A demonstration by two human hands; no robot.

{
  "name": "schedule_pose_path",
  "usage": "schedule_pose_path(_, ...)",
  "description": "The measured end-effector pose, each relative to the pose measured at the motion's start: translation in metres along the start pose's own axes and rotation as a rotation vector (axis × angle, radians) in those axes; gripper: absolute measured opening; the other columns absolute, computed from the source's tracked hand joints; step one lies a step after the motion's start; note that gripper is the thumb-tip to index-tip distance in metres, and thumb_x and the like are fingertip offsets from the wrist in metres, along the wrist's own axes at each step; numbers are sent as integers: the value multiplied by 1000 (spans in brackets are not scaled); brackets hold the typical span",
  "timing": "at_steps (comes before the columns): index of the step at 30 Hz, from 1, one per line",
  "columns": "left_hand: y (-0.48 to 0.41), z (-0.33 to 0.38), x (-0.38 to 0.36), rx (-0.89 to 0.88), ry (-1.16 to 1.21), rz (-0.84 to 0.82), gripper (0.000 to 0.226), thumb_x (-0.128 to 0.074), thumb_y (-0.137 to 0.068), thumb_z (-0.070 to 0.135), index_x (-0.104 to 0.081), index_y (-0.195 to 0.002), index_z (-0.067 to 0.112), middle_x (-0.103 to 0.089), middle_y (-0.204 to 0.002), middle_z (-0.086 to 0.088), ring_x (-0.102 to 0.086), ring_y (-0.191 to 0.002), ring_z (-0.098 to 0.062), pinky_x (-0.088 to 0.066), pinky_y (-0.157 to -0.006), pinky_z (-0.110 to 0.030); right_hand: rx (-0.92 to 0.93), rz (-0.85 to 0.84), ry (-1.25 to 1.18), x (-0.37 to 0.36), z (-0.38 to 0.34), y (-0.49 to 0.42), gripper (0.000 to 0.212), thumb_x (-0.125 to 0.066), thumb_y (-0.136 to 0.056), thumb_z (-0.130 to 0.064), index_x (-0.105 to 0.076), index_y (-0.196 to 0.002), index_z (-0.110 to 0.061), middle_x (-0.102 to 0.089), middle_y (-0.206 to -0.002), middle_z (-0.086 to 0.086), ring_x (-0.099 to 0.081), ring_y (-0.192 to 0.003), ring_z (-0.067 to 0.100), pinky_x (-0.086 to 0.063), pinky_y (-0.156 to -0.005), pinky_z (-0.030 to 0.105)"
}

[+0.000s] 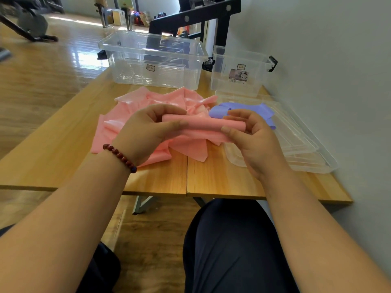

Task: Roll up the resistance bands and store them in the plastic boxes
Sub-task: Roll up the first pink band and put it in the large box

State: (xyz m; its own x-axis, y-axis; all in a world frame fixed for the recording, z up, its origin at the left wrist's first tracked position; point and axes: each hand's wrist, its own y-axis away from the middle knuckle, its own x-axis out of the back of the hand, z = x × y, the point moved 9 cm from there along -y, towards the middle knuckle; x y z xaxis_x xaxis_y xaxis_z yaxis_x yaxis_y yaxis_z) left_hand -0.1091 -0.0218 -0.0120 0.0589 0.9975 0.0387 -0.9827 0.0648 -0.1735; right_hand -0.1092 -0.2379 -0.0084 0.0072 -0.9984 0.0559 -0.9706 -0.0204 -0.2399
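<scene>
Rolling is the step in hand: my left hand [148, 125] and right hand [251, 136] each pinch an end of the pink band [203, 123], part rolled above the tabletop [160, 178], its loose tail heaped beneath. Next I must keep it tight. Purple band [243, 107] lies right; boxes [152, 60] wait far.

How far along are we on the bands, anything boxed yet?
Done: nothing stored; the large box and small box look empty. In hand: left hand and right hand grip a started roll of the pink band, most of it loose on the table. Left: finish it, roll the purple band, box both.
</scene>
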Motion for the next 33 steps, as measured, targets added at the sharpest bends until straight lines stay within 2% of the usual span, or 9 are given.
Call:
schedule_pose_path(3, 1, 0, 0, -9, -1, -2, 20, -78, -73, 23, -76, -93, 24, -70, -111, -3, -64, -110, -22, -55, -95, -41, -32, 4, 70, -3, 4, 0, 20, -72, -87, -16, -65, -103, -27, -68, -102, -5, -67, -96, 13, -56, -81, 27)
schedule_pose_path(9, 1, -9, 5, 46, 29, 16, 41, -83, -58, 43, -75, -97, 33, -68, -117, -3, -63, -113, -23, -52, -98, -44, -23, 42, 33, -6, 2, -3, 23, -77, -81, -13, -69, -100, -23, -69, -98, -6, -67, -84, 1, -54, -73, 18)
schedule_pose_path(13, 1, -8, 13, 22, -27, 94, 17, -82, -76, 25, -75, -90, 32, -67, -113, -2, -63, -110, -23, -54, -95, -44, -16, 20, 37, -12, -1, -6, 23, -77, -81, -9, -68, -95, -25, -67, -100, -4, -65, -88, 8, -53, -70, 16)
schedule_pose_path(17, 3, -4, 13, 19, 65, 115, 28, -77, -67, 26, -72, -94, 22, -66, -113, -4, -65, -109, -21, -57, -89, -37, -13, -13, -4, -20, -1, -11, 21, -74, -83, -8, -68, -93, -25, -65, -107, 2, -65, -95, 16, -55, -74, 23)
schedule_pose_path(20, 2, -4, 13, 17, 130, 122, 20, -74, -73, 14, -71, -93, 18, -65, -113, -6, -66, -108, -22, -58, -84, -31, 7, -20, 1, -24, 1, -15, 23, -74, -84, -9, -68, -92, -30, -64, -112, 4, -64, -103, 20, -56, -78, 27)
schedule_pose_path(23, 0, -7, 18, 7, 107, 149, 18, -72, -81, 7, -71, -92, 21, -66, -111, -4, -66, -109, -22, -56, -88, -33, 6, -38, -18, -27, 5, -19, 24, -74, -84, -8, -69, -92, -30, -64, -113, 0, -63, -107, 21, -57, -83, 32)
schedule_pose_path(27, -4, -11, 22, 0, -2, 148, 20, -74, -83, 14, -72, -93, 32, -67, -113, 0, -65, -109, -19, -55, -93, -37, -60, -60, -13, -28, 14, -27, 15, -74, -85, -20, -72, -96, -29, -67, -113, 1, -65, -106, 23, -59, -84, 39)
schedule_pose_path(30, -6, -9, 25, -6, -106, 172, 22, -73, -85, 19, -68, -101, 33, -67, -108, 8, -66, -103, -13, -56, -88, -30, -107, -54, -12, -25, 16, -34, 22, -75, -84, -15, -69, -105, -22, -68, -113, 6, -68, -101, 24, -60, -78, 38)
schedule_pose_path(33, -7, -3, 26, -16, -159, 195, 25, -73, -84, 23, -64, -105, 33, -66, -102, 9, -66, -84, 1, -53, -69, -15, -141, -79, -63, -25, 12, -40, 15, -75, -83, -7, -71, -93, -18, -71, -100, 8, -70, -95, 27, -60, -76, 39)
